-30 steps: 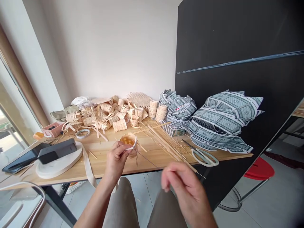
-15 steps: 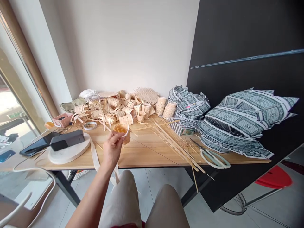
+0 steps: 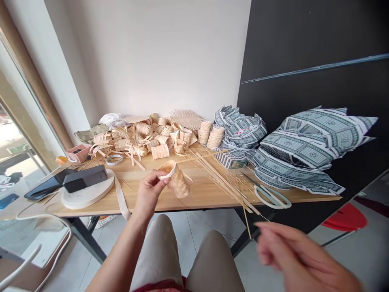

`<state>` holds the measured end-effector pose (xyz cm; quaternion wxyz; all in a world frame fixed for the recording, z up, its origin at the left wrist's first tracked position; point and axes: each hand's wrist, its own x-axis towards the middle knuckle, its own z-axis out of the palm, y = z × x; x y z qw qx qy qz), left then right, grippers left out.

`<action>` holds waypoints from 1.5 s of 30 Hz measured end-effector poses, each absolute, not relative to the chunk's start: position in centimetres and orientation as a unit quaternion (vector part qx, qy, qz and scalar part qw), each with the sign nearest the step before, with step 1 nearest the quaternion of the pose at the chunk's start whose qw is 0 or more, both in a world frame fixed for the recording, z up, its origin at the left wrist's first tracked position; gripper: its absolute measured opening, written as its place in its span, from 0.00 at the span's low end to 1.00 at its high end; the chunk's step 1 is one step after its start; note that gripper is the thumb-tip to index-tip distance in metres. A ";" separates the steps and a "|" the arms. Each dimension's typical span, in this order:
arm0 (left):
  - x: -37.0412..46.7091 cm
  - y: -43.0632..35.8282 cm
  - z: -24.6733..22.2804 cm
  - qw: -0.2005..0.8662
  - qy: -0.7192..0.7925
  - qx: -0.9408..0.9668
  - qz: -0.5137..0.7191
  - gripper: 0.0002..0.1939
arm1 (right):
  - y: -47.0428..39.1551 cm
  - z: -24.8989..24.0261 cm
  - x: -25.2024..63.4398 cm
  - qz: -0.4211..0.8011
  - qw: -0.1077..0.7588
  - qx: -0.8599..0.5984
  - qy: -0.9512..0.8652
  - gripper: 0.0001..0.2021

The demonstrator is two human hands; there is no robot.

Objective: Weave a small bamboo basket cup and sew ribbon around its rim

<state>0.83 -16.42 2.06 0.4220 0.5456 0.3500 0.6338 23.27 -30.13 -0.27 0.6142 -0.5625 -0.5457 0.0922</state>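
In the head view, my left hand (image 3: 152, 188) pinches the rim of a small woven basket (image 3: 179, 182), where a white ribbon edges part of the mouth. The basket is tilted, its opening facing up and left, above the table. At the lower right my right hand (image 3: 291, 247) is raised off the table, smeared by motion. Its thumb and forefinger are pressed together; whatever they pinch is too small or blurred to name. Cream ribbon (image 3: 120, 194) runs from a round white roll (image 3: 91, 194) over the table's front edge.
Woven baskets and loose strips (image 3: 142, 138) are heaped along the wall. Thin bamboo strips (image 3: 225, 182) stick out past the front edge beside scissors (image 3: 270, 196). Folded patterned-card pieces (image 3: 316, 146) fill the right end. A black box (image 3: 85, 178) rests on the roll.
My left hand has moved right and tipped the basket so its side shows. My right hand has come into view at the lower right.
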 end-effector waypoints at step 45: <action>4.1 -20.0 2.8 0.155 0.291 0.733 0.594 0.03 | -25.2 3.4 16.7 -0.119 0.551 -0.491 -0.664 0.12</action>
